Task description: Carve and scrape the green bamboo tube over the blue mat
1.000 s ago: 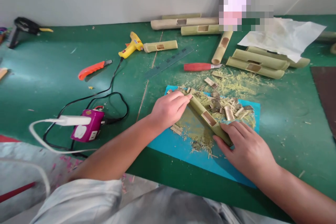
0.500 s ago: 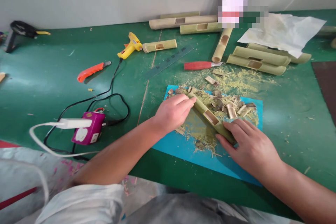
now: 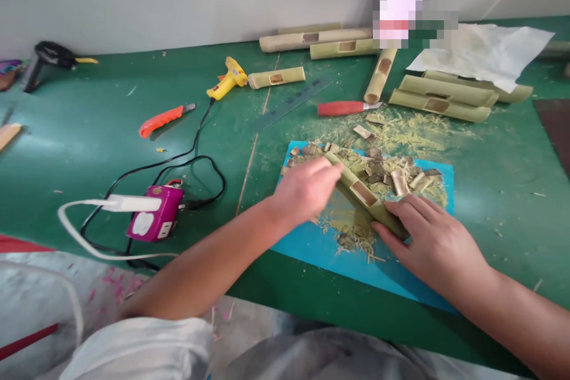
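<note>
Left hand (image 3: 309, 190) slid along bamboo tube (image 3: 347, 177), grip unclear; right hand (image 3: 436, 240) pinches end; glue-gun label (image 3: 237, 72) illegible.

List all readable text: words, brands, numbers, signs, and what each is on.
None legible.
Glue gun: small marking, too small to read.
Purple power block: round sticker, too small to read.
Ruler: dark marks, too blurred to read.
Bamboo tube in the hands: no lettering visible.
</note>
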The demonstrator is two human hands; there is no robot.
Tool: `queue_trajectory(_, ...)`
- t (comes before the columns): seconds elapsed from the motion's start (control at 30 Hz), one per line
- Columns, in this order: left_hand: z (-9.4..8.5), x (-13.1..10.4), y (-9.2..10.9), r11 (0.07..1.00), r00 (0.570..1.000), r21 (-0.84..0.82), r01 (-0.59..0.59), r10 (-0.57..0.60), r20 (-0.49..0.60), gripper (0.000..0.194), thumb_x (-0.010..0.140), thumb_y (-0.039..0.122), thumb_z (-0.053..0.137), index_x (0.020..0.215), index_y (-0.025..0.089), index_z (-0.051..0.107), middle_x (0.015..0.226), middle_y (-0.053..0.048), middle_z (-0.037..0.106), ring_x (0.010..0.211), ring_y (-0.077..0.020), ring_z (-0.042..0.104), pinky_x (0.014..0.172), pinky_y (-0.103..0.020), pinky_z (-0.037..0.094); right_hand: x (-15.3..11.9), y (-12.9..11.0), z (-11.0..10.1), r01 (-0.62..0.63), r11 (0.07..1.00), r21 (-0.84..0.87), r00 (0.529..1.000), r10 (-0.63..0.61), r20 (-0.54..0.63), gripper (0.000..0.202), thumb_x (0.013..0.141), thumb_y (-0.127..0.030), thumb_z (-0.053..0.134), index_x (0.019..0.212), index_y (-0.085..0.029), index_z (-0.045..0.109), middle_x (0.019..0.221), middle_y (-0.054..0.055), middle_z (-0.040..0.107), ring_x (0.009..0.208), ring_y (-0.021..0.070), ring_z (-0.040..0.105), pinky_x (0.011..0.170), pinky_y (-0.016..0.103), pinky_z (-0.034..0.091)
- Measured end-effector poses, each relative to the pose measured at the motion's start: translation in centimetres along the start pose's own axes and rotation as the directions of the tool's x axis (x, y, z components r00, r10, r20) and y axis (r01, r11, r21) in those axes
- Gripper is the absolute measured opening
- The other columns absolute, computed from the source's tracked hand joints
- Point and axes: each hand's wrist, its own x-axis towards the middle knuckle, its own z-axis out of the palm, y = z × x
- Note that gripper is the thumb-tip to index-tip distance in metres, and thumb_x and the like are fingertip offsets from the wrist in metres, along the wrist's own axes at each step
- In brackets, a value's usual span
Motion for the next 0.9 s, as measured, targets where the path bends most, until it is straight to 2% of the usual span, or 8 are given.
queue_trajectory(0.07, 0.03, 0.00, 0.15, 1.000, 0.999, -0.004, -0.026, 0.026, 0.030, 0.024, 0.099, 0.018, 0.046, 0.111, 0.013, 0.066, 0.081, -0.005, 0.068, 0.070, -0.0114, 0.064, 0.063, -0.021, 0.054, 0.00, 0.06, 0.01, -0.006, 1.000, 0.009, 1.000, 0.006, 0.006, 0.014, 0.091, -0.031, 0.054, 0.091, -0.018, 0.059, 0.075, 0.003, 0.060, 0.069, 0.0194, 0.059, 0.062, 0.032, 0.045)
queue_trajectory(0.2, 0.04, 0.08, 0.10, 1.000, 1.000, 0.003, -0.013, 0.013, -0.012, 0.023, 0.098, 0.017, 0.046, 0.103, 0.010, 0.067, 0.082, -0.007, 0.068, 0.074, -0.0126, 0.065, 0.066, -0.022, 0.055, 0.01, 0.09, 0.07, -0.012, 1.000, 0.026, 1.000, 0.013, -0.001, 0.014, 0.091, -0.030, 0.055, 0.091, -0.018, 0.059, 0.074, 0.003, 0.060, 0.070, 0.0192, 0.059, 0.062, 0.031, 0.045)
queue_trajectory(0.3, 0.08, 0.09, 0.05, 1.000, 0.999, -0.010, -0.030, 0.030, 0.029, 0.024, 0.099, 0.018, 0.045, 0.107, 0.012, 0.067, 0.083, -0.006, 0.068, 0.075, -0.0125, 0.065, 0.067, -0.022, 0.055, -0.05, 0.05, 0.14, -0.013, 0.999, 0.032, 1.000, 0.013, 0.001, 0.011, 0.090, -0.029, 0.055, 0.091, -0.018, 0.060, 0.074, 0.003, 0.060, 0.069, 0.0188, 0.058, 0.061, 0.032, 0.044)
queue_trajectory(0.43, 0.08, 0.14, 0.08, 1.000, 1.000, -0.021, 0.004, -0.004, -0.003, 0.023, 0.099, 0.019, 0.046, 0.106, 0.010, 0.067, 0.086, -0.008, 0.068, 0.075, -0.0131, 0.066, 0.068, -0.024, 0.056, -0.12, 0.01, 0.19, -0.023, 0.999, 0.048, 1.000, 0.023, 0.001, 0.012, 0.089, -0.029, 0.056, 0.091, -0.018, 0.060, 0.075, 0.004, 0.060, 0.071, 0.0196, 0.058, 0.062, 0.032, 0.044)
queue_trajectory(0.53, 0.03, 0.23, 0.15, 0.998, 0.999, -0.053, -0.028, 0.029, 0.030, 0.023, 0.099, 0.018, 0.047, 0.108, 0.010, 0.066, 0.085, -0.007, 0.068, 0.074, -0.0130, 0.066, 0.066, -0.023, 0.055, -0.06, -0.06, 0.15, -0.019, 0.999, 0.033, 1.000, 0.019, 0.004, 0.012, 0.089, -0.028, 0.057, 0.090, -0.017, 0.060, 0.075, 0.005, 0.060, 0.071, 0.0202, 0.058, 0.062, 0.032, 0.044)
queue_trajectory(0.63, -0.01, 0.29, 0.08, 0.999, 1.000, -0.054, -0.009, 0.008, -0.015, 0.022, 0.098, 0.017, 0.048, 0.103, 0.008, 0.067, 0.085, -0.008, 0.069, 0.076, -0.0137, 0.066, 0.069, -0.024, 0.055, 0.07, -0.16, 0.12, -0.006, 1.000, 0.010, 1.000, 0.006, -0.007, 0.012, 0.088, -0.028, 0.057, 0.088, -0.016, 0.060, 0.075, 0.005, 0.059, 0.069, 0.0198, 0.057, 0.061, 0.032, 0.044)
queue_trajectory(0.77, -0.03, 0.23, -0.18, 0.998, 1.000, -0.058, -0.008, 0.010, 0.023, 0.023, 0.098, 0.018, 0.047, 0.107, 0.010, 0.067, 0.083, -0.007, 0.068, 0.072, -0.0122, 0.065, 0.065, -0.022, 0.054, 0.15, -0.29, 0.13, 0.022, 1.000, -0.015, 1.000, -0.023, -0.016, 0.011, 0.088, -0.026, 0.057, 0.088, -0.016, 0.060, 0.074, 0.005, 0.058, 0.069, 0.0202, 0.056, 0.061, 0.032, 0.044)
queue_trajectory(0.9, -0.15, 0.21, -0.32, 0.999, 0.999, -0.028, -0.026, 0.025, -0.031, 0.021, 0.098, 0.018, 0.048, 0.100, 0.011, 0.068, 0.081, -0.007, 0.068, 0.072, -0.0127, 0.064, 0.066, -0.024, 0.054, 0.11, -0.31, 0.10, 0.060, 0.996, -0.059, 0.998, -0.062, -0.023, 0.011, 0.090, -0.025, 0.053, 0.089, -0.016, 0.060, 0.075, 0.006, 0.059, 0.068, 0.0202, 0.054, 0.061, 0.033, 0.042)
